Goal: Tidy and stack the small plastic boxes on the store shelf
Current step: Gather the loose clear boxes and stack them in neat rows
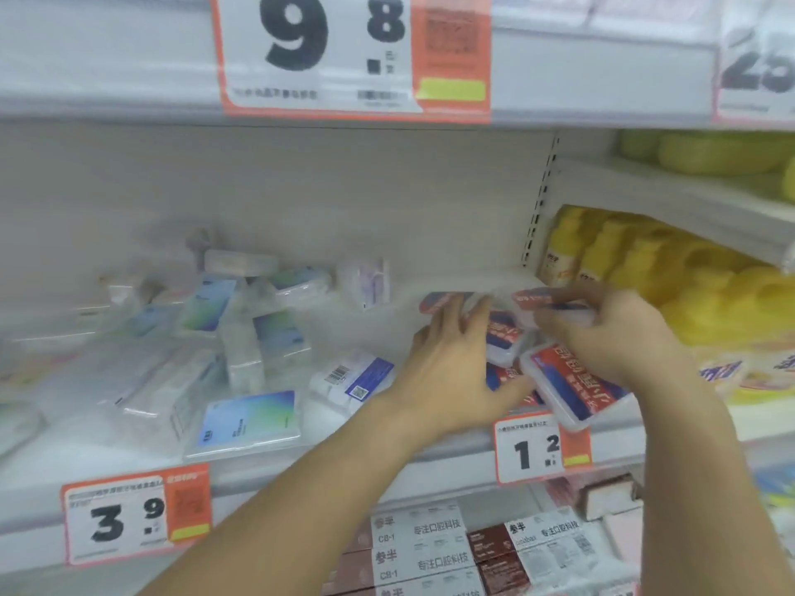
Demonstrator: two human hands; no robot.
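The small plastic boxes with red and blue labels (pixel 572 391) are flat, clear-cased and rounded at the corners, each carrying a red label with white lettering and a dark blue patch. They sit in a loose cluster at the right end of the white shelf (pixel 387 462), some lying flat, some tilted against each other; the nearest one hangs over the front edge just above the price tag reading 1.2 (pixel 543 449).

The left hand (pixel 451 359) lies over the left side of the cluster with fingers stretched out and spread, resting on the boxes, not curled round any of them. The right hand (pixel 619 333) reaches in from the right with its fingers bent round the upper box of the pile (pixel 537 299), holding it by its edge; blur makes the exact finger placing hard to read.

To the left on the same shelf lies a jumble of clear boxes with pale blue and green labels (pixel 249 419), tipped at all angles, one showing a barcode. Yellow bottles (pixel 645 268) crowd in just beside the cluster on the right, close against the right hand. A price tag reading 3.9 (pixel 133 514) hangs on the shelf front at the left, and a large one reading 9.8 (pixel 352 53) on the shelf above. Below are rows of white and dark red cartons (pixel 464 552).
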